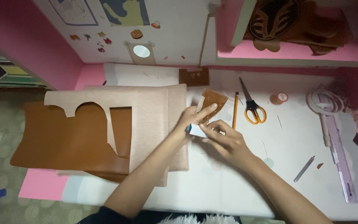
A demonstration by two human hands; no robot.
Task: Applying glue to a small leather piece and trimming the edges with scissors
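Observation:
My left hand presses its fingers on a small brown leather piece lying on the white table. My right hand pinches a small white and blue object right beside the left hand, at the lower edge of the leather piece. What that small object is, I cannot tell. To the left lie large sheets of leather, a beige one with cut-out shapes on top of a brown one.
A yellow pencil and orange-handled scissors lie just right of the hands. Further right are a spool of thread, a grey pen, a clear ruler and a white ring. A pink shelf holds brown leather goods.

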